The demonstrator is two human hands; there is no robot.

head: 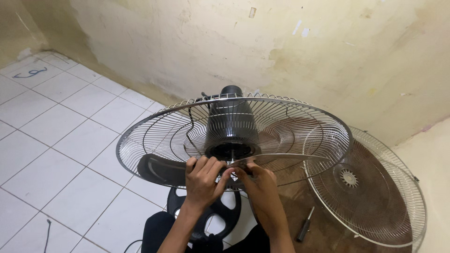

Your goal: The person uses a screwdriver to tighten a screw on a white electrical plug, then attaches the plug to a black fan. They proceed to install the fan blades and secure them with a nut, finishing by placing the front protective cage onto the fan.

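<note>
My left hand (202, 180) and right hand (258, 183) meet at the near rim of the rear fan guard (145, 136), fingers pinched closed on a small fastening there; I cannot make out the part itself. Below them stands the black fan base (220, 218). A screwdriver (304, 226) lies on the brown mat (300, 197). Inside the guard sit a dark blade (161, 169) and the black motor housing (232, 124). The front grille (375, 197) lies detached, against the stained wall (328, 51), so reassembly looks unfinished.
</note>
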